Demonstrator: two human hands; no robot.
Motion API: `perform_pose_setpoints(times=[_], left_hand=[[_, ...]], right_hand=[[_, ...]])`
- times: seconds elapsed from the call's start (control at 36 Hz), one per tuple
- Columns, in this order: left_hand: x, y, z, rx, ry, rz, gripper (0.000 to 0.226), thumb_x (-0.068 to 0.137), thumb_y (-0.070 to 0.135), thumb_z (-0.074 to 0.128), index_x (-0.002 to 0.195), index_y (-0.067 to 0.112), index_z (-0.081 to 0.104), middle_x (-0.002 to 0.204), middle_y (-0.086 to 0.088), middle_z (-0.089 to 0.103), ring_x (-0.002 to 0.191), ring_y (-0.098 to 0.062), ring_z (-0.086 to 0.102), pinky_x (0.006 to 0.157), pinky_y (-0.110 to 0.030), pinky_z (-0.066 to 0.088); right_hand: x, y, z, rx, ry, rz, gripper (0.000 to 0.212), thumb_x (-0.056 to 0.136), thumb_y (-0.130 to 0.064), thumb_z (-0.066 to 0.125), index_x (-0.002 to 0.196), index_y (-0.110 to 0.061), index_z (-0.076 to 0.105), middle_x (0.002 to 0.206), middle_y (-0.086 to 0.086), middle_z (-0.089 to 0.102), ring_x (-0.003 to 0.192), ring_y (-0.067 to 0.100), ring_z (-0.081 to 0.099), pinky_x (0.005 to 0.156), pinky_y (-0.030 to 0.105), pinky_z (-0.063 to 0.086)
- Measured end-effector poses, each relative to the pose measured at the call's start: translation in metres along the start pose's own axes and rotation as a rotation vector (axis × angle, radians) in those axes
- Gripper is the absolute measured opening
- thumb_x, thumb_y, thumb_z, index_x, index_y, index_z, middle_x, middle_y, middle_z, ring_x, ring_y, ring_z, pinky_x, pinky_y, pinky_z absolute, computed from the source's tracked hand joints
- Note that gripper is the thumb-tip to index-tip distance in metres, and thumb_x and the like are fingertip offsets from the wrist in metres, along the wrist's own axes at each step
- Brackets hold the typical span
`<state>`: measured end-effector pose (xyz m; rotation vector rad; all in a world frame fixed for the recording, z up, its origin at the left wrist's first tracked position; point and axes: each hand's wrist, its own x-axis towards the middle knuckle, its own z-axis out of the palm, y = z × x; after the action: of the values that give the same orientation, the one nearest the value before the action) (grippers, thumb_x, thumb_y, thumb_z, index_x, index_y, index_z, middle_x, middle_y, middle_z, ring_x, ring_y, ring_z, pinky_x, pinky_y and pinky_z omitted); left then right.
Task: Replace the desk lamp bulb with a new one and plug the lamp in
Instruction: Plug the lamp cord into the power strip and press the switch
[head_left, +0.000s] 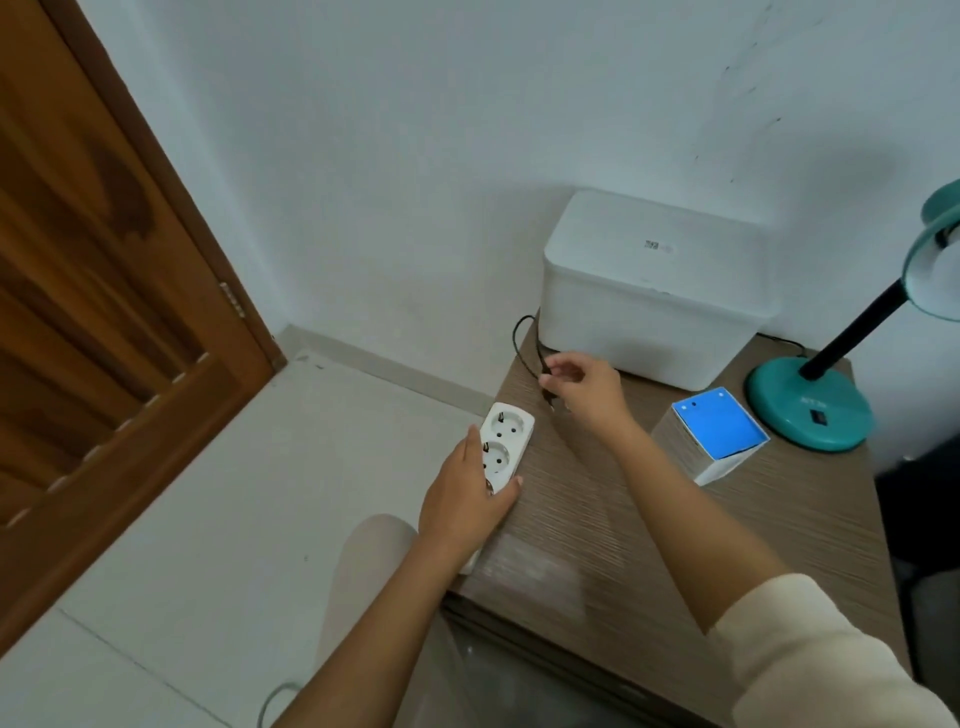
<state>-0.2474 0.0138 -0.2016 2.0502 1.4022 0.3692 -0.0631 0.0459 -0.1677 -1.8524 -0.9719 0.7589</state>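
A white power strip (505, 441) with round sockets lies at the left edge of the wooden desk (649, 545). My left hand (462, 506) grips its near end. My right hand (587, 389) pinches the black lamp plug (548, 397) just above and to the right of the strip's far socket, apart from it. The black cord (522, 343) loops back behind the white box. The teal desk lamp (810, 405) stands at the far right, its shade partly cut off by the frame edge. A blue and white bulb carton (714, 434) sits between my right hand and the lamp base.
A large white lidded box (654, 291) stands against the wall at the desk's back. A wooden door (104, 312) fills the left side. Pale floor tiles (234, 519) lie left of the desk. The strip's grey cable (275, 699) trails on the floor.
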Motion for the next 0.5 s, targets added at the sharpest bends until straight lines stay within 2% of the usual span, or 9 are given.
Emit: perform_pose_setpoints(times=[0.06, 0.17, 0.28, 0.36, 0.5], left_hand=[[-0.001, 0.0, 0.0, -0.004, 0.004, 0.001, 0.083, 0.087, 0.05, 0.054, 0.148, 0.015, 0.009, 0.141, -0.001, 0.039, 0.124, -0.017, 0.043, 0.091, -0.032, 0.043], [0.0, 0.0, 0.0, -0.012, 0.011, -0.002, 0.083, 0.086, 0.05, 0.055, 0.148, 0.015, 0.012, 0.14, -0.001, 0.041, 0.122, -0.017, 0.045, 0.09, -0.031, 0.044], [0.0, -0.001, -0.001, -0.035, 0.005, -0.004, 0.083, 0.086, 0.049, 0.056, 0.148, 0.015, 0.011, 0.14, 0.0, 0.041, 0.122, -0.016, 0.045, 0.089, -0.029, 0.043], [-0.001, -0.001, -0.001, -0.05, 0.008, -0.001, 0.084, 0.087, 0.048, 0.056, 0.148, 0.015, 0.011, 0.141, -0.001, 0.04, 0.124, -0.016, 0.043, 0.09, -0.028, 0.04], [0.0, -0.002, 0.0, -0.064, 0.012, -0.005, 0.084, 0.086, 0.049, 0.057, 0.148, 0.016, 0.012, 0.141, 0.0, 0.041, 0.124, -0.016, 0.044, 0.091, -0.029, 0.041]], right_hand=[[-0.009, -0.013, -0.002, 0.129, -0.044, -0.067, 0.021, 0.077, -0.005, 0.074, 0.096, -0.013, 0.068, 0.082, -0.006, 0.06, 0.07, 0.001, 0.055, 0.064, 0.002, 0.046], [-0.021, -0.02, 0.005, 0.154, -0.206, -0.111, 0.024, 0.072, 0.0, 0.077, 0.083, -0.02, 0.068, 0.076, -0.007, 0.066, 0.062, -0.005, 0.063, 0.064, 0.007, 0.049], [-0.026, -0.006, 0.015, 0.148, -0.335, -0.091, 0.024, 0.071, 0.005, 0.075, 0.088, -0.012, 0.071, 0.079, -0.003, 0.072, 0.068, -0.001, 0.069, 0.068, 0.012, 0.053], [-0.029, 0.0, 0.016, 0.15, -0.342, -0.087, 0.021, 0.075, 0.006, 0.071, 0.092, -0.005, 0.07, 0.082, 0.0, 0.071, 0.069, -0.003, 0.069, 0.066, 0.01, 0.051], [-0.025, -0.001, 0.009, 0.092, -0.388, -0.109, 0.018, 0.078, 0.006, 0.068, 0.094, -0.003, 0.07, 0.085, 0.002, 0.071, 0.069, -0.007, 0.067, 0.066, 0.006, 0.049]])
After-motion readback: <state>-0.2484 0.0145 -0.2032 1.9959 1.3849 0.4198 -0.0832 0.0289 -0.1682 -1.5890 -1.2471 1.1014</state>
